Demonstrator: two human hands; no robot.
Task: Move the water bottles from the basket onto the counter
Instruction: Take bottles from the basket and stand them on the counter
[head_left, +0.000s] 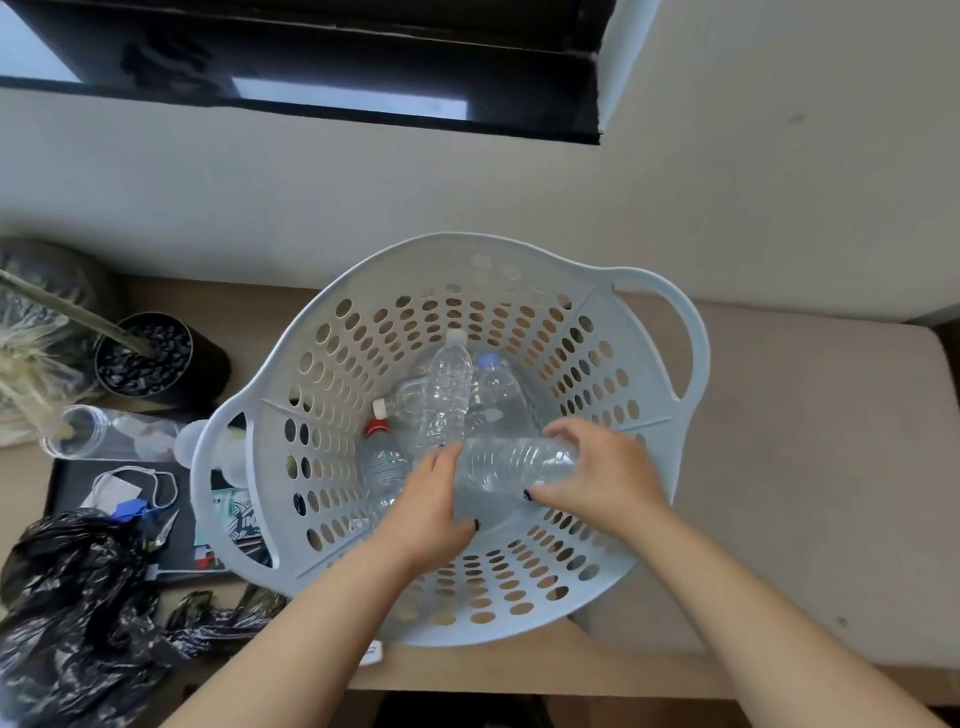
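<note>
A pale blue perforated basket (524, 587) with two loop handles stood on the wooden counter (779, 467), and both bare hands reached down into it; the left hand (431, 506) and the right hand (597, 470) together held one clear plastic bottle (511, 465) lying crosswise, the left hand's fingers wrapped about its left end and the right hand's fingers and thumb curled round its right end, so neither hand was open; this bottle was inside the basket, above its floor, though whether it touched the floor could not be told; four more bottles lay in the basket behind and beside it: a red-capped bottle (382, 462) just left of the left hand, a white-capped bottle (447, 384) in the middle, a blue-capped bottle (496, 387) just to its right, and another white-capped one (402, 402) slanting under them; left of the basket on the counter stood a black pot of dark pebbles (150, 358), a clear jar (98, 431) lying on its side, and a crumpled black plastic bag (67, 613) nearer the person
</note>
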